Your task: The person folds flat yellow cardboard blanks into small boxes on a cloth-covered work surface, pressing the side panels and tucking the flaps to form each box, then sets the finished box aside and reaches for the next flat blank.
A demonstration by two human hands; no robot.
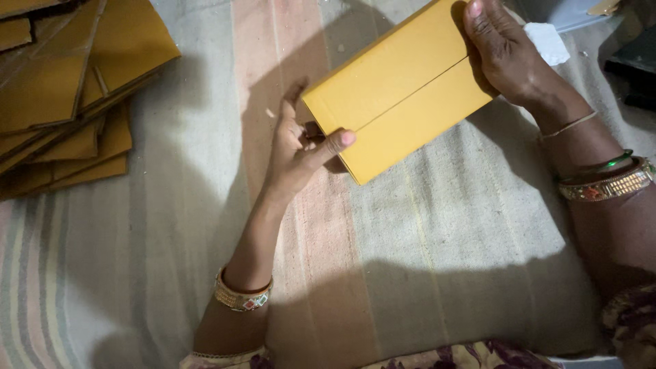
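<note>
Envelope [400, 89] slants up toward the right, left hand [297, 150] pinching its near corner, right hand [506, 51] gripping the far end

Flat brown card pieces, a striped mat and odds along the upper right edge

A stack of flattened cardboard sheets [65, 89] lies fanned at the upper left of the frame on a pale striped mat [424, 232] that fills the floor; a crumpled white scrap [549, 42] sits at the upper right, beside a grey-blue object [570, 12] and a dark object [632, 65] at the right edge.
</note>
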